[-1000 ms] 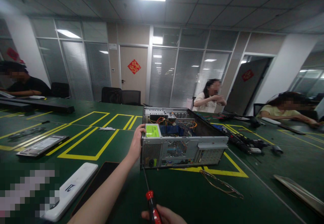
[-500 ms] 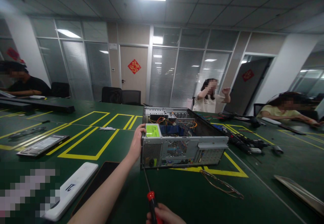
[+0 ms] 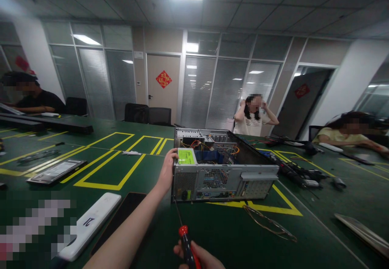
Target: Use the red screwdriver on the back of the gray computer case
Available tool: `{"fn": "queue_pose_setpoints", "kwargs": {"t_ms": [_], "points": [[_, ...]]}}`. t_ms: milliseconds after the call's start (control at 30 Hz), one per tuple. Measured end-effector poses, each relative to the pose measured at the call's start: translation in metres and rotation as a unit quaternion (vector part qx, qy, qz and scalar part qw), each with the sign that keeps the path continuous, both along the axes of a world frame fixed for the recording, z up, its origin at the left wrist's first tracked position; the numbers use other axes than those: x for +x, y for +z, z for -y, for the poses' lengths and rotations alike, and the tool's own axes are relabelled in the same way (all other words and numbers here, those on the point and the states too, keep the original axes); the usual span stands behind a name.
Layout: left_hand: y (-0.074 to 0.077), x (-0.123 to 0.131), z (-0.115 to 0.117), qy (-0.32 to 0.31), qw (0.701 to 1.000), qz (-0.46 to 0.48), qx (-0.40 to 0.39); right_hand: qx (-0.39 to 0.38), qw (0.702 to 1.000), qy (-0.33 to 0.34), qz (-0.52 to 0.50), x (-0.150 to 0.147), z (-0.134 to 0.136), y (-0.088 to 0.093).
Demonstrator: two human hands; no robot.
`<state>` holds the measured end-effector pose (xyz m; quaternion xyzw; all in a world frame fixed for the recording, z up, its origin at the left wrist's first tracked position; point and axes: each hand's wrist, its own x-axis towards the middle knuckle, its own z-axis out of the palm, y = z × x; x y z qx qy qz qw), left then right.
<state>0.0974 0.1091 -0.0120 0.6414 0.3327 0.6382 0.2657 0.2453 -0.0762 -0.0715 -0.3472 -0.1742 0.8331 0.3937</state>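
Note:
An open desktop computer case (image 3: 225,178) lies on its side on the green table (image 3: 212,232), its rear panel facing me. My left hand (image 3: 168,171) grips the case's left rear corner, thumb beside the green-labelled power supply (image 3: 186,156). Down at the frame's lower edge my right hand (image 3: 199,259) is closed round the red-and-black handle of a screwdriver (image 3: 183,228). The thin shaft points up at the lower left corner of the rear panel. Wires and a blue part show inside the case.
A white flat device (image 3: 89,226) and a dark slab (image 3: 117,220) lie at the lower left. A metal panel (image 3: 56,171) rests farther left, another (image 3: 363,232) at the right. Loose cable (image 3: 267,224) lies before the case; tools (image 3: 299,173) beside it. Three people sit around the table.
The view has shifted slightly. My hands and the screwdriver keep their places at the case. The person across the table has raised both hands to the head.

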Motion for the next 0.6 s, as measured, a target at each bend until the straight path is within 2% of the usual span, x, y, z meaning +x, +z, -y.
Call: {"fn": "queue_pose_setpoints", "kwargs": {"t_ms": [100,200,300,433,500,600], "points": [[0.0,0.001,0.0,0.001,1.0,0.003,0.002,0.019,0.998,0.023,0.063,-0.001,-0.002,0.007],[0.0,0.001,0.001,-0.001,1.0,0.007,0.006,0.077,0.984,0.064,0.146,0.002,-0.004,0.007],[0.001,0.001,0.002,-0.002,1.0,0.009,0.005,0.121,0.972,0.079,0.187,0.008,-0.003,0.009],[0.002,0.001,0.003,-0.004,1.0,0.008,0.001,0.065,0.969,0.102,0.216,0.012,0.0,0.028],[0.002,0.001,0.002,-0.006,1.0,0.007,-0.003,0.061,0.971,0.112,0.204,0.012,0.001,0.039],[0.002,0.001,0.002,-0.009,1.0,0.009,-0.01,0.065,0.976,0.113,0.175,0.009,0.002,0.039]]}}
